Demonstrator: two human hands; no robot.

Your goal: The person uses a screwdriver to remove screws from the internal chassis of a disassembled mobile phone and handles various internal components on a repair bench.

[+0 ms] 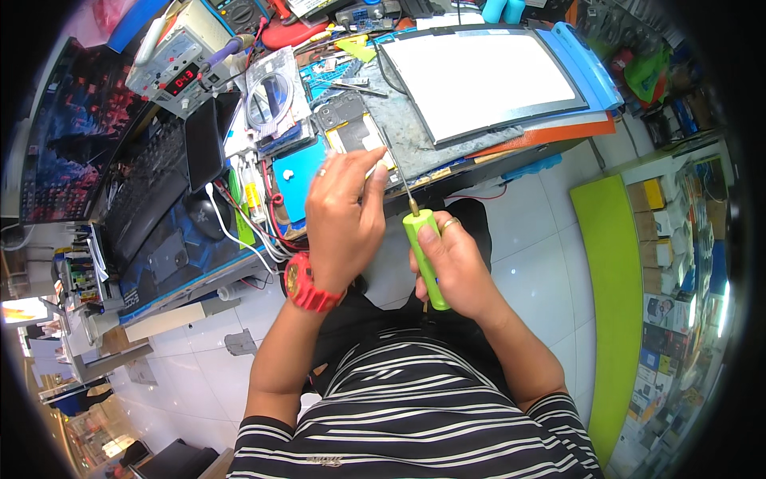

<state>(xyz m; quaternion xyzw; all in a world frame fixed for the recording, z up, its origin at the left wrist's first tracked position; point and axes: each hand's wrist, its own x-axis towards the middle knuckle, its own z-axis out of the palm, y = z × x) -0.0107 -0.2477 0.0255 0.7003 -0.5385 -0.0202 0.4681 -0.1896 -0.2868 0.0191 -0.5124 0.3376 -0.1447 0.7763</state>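
My right hand [453, 267] is wrapped round the lime-green handle of a hand tool [426, 255]. The tool has a brass collar and a long thin metal rod slanting up over the bench edge. My left hand [347, 211], with a red watch on its wrist, hovers just left of the rod. Its fingers are curled, thumb near the forefinger; whatever lies between them is hidden. Beyond the left fingers lies an opened phone [349, 128] with its inside showing, partly covered by that hand. A blue pad [297, 177] lies left of the phone.
A large white panel [483, 80] covers the bench's right part. At left are a power supply [179, 72], a dark phone [204, 144] with a white cable, a mouse [206, 217], a keyboard [132, 172] and a monitor [76, 136]. Tweezers [357, 86] lie behind the opened phone.
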